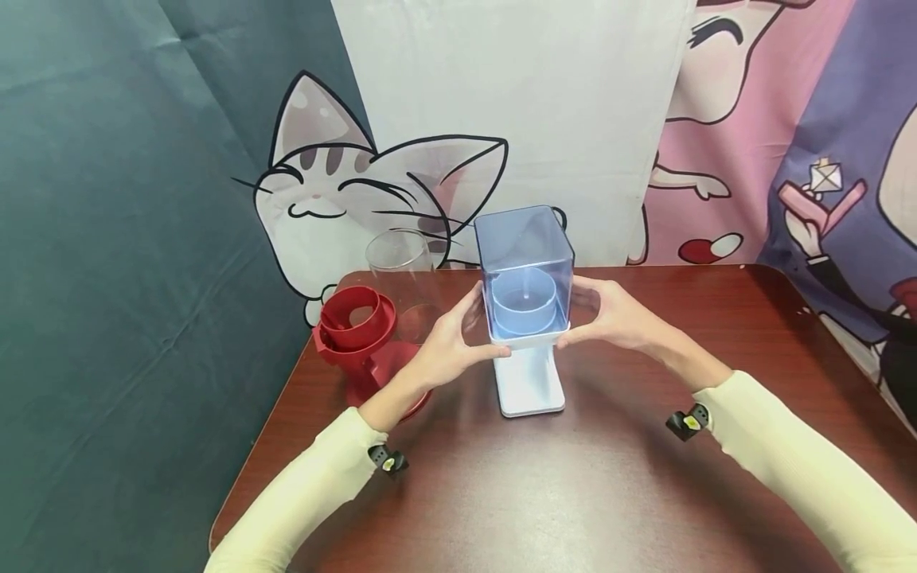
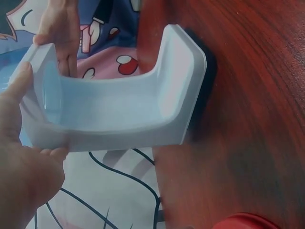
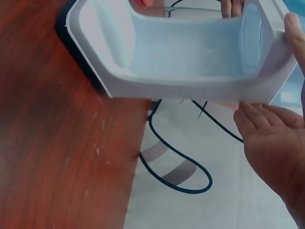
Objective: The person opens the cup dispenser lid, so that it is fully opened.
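Note:
A white dispenser stand (image 1: pixel 528 383) with a see-through blue square container (image 1: pixel 526 239) on top is between my two hands. My left hand (image 1: pixel 450 344) grips the upper part from the left, thumb on the front rim and fingers at the side. From the right, my right hand (image 1: pixel 618 320) holds it the same way. The left wrist view shows the white C-shaped body (image 2: pixel 114 105) side-on, with a dark shadow by its base; whether the base touches the table I cannot tell. A round blue cup-like part (image 1: pixel 524 301) shows inside the container.
To the left stands a red plastic dispenser part (image 1: pixel 354 326) with a round opening, beside a clear cylinder (image 1: pixel 401 267). The brown wooden table (image 1: pixel 530 493) ends at a cartoon-printed cloth (image 1: pixel 516 95) behind.

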A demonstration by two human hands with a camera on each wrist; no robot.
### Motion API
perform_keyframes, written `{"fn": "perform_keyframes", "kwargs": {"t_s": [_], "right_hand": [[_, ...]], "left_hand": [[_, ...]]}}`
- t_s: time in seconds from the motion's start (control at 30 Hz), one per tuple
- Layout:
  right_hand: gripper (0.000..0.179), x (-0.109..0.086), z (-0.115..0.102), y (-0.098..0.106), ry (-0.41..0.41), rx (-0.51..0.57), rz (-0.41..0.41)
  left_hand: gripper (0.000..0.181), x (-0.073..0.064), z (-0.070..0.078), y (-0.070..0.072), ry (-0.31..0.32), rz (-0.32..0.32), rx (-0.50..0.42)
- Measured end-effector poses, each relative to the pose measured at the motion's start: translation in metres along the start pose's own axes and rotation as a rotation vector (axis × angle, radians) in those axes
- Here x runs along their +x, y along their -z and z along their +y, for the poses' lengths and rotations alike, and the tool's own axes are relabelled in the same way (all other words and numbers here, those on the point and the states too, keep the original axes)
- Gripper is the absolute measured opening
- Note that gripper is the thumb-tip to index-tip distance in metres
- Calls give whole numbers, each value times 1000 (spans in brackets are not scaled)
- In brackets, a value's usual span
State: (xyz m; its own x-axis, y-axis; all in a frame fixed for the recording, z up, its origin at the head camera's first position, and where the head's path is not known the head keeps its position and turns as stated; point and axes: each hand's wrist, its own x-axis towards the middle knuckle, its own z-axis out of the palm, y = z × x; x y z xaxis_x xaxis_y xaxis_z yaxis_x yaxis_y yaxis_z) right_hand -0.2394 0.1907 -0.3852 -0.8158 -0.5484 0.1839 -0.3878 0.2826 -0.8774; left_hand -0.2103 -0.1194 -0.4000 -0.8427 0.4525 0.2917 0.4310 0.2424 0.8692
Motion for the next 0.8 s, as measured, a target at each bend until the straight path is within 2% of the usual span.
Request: {"fn": "perform_keyframes", "kwargs": {"t_s": [0.37, 0.67, 0.8], "right_hand": [[102, -14, 0, -7, 12, -60, 132], [100, -25, -1, -12, -20, -33, 197], [101, -27, 1, -15, -21, -21, 226]], "left_hand": [[106, 6, -1, 2, -27, -53, -17], [94, 5, -4, 2, -15, -74, -41], [90, 5, -7, 2, -37, -82, -53]]}}
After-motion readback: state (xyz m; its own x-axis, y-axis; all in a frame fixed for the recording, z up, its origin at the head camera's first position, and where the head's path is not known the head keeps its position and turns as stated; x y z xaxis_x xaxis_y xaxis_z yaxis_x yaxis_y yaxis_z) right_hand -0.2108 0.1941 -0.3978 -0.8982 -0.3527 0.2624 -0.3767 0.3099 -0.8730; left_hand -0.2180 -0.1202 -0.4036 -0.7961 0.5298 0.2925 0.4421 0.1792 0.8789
